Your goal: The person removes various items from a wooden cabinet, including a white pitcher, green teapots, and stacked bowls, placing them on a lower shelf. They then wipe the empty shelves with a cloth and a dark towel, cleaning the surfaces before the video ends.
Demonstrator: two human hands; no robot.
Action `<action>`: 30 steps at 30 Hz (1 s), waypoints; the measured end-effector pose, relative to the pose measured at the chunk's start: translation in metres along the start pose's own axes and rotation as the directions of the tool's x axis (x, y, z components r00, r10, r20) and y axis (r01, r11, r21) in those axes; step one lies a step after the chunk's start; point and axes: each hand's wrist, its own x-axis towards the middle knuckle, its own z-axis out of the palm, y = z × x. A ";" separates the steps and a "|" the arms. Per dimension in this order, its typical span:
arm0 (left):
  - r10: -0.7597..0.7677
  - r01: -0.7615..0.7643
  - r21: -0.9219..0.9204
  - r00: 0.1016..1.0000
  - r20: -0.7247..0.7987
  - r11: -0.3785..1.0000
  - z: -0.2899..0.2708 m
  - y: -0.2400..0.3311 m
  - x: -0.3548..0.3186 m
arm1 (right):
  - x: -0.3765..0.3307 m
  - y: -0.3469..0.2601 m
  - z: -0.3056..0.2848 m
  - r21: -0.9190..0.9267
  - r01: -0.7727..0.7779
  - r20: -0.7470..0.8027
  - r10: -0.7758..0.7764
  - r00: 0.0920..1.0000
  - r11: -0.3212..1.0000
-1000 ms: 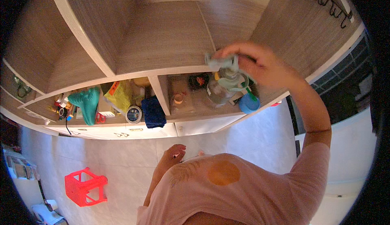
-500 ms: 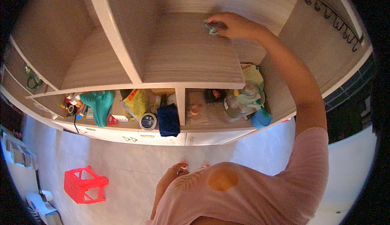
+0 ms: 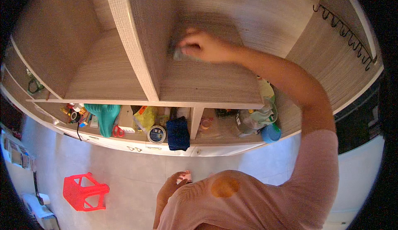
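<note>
My right hand (image 3: 205, 46) is stretched out over the wooden shelf (image 3: 207, 82), its fingers bent round a pale green cloth (image 3: 178, 55). Motion blurs both hand and cloth. The cloth is against the shelf board, close to the upright divider (image 3: 139, 43) on its left. Low at my side, in front of my shirt, hangs my left hand (image 3: 174, 182). Its fingers are curled; whatever they hold, if anything, is too small to make out.
Below the shelf, open compartments hold a teal bicycle saddle (image 3: 103, 116), red scissors (image 3: 118, 131), a round tin (image 3: 156, 134), a dark blue cloth (image 3: 178, 133) and a blue-lidded container (image 3: 270, 133). Black hooks (image 3: 344, 31) line the right wall. A red stool (image 3: 85, 192) stands on the floor.
My right hand has moved left and nearer with the cloth, from the shelf's back right toward the divider. The cabinet has shifted slightly down and right in view.
</note>
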 end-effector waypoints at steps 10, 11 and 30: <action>0.014 -0.020 0.168 0.999 0.037 0.986 -0.004 -0.022 0.021 | -0.046 0.084 -0.049 -0.303 -0.362 -0.003 0.379 0.925 0.881; 0.049 -0.055 0.184 0.998 0.037 0.981 -0.004 -0.039 0.023 | -0.037 0.076 -0.041 -0.320 -0.375 -0.006 0.394 0.919 0.870; 0.058 -0.063 0.186 0.998 0.036 0.981 0.014 -0.047 -0.020 | -0.016 -0.081 0.001 0.199 0.062 0.070 -0.077 0.995 0.978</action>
